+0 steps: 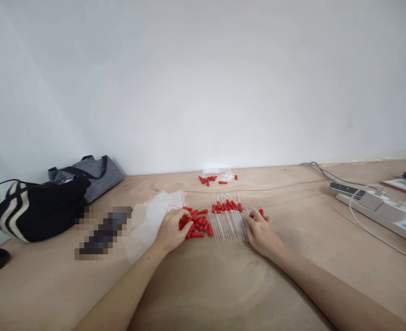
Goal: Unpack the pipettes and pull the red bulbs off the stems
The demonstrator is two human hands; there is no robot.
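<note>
My left hand (174, 229) reaches into a loose pile of red rubber dropper bulbs (200, 222), thumb and fingers curled round a red bulb at the pile's left side. A row of clear dropper tubes (228, 226) lies side by side to the right of the pile. At the row's right end, my right hand (261, 231) has its fingers pinched on a dropper tube, mostly hidden by the hand. Just past its fingers shows one red bulb (261, 212). Behind the row lie several droppers with red bulbs fitted (226, 205), tips pointing away.
A crumpled clear plastic bag (151, 214) lies left of the pile. More red bulbs (208, 179) sit near the wall by another bag (217, 173). A black bag (47, 209), a striped bag (101, 177) and a pixelated dark object (103, 233) are left; a power strip (384, 216) with cables is right.
</note>
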